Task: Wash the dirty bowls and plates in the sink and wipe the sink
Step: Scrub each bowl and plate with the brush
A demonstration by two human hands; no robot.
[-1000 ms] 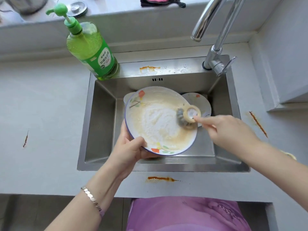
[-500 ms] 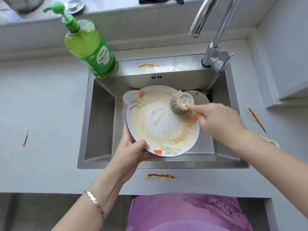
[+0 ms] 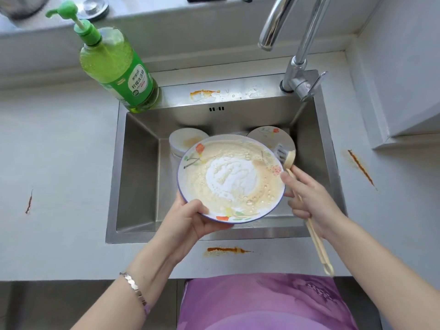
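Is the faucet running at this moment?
Off, it appears: no stream falls from the faucet spout into the sink, and foam on the plate sits unrinsed.

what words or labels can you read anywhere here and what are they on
"柠檬洗洁精": on the white label of the green dish soap bottle.
The small brand band above it and the fine print on that label are too blurred to read.
Barcode sticker on the head of the brush: bars only, digits unreadable.
Plate: flower pattern, no words.
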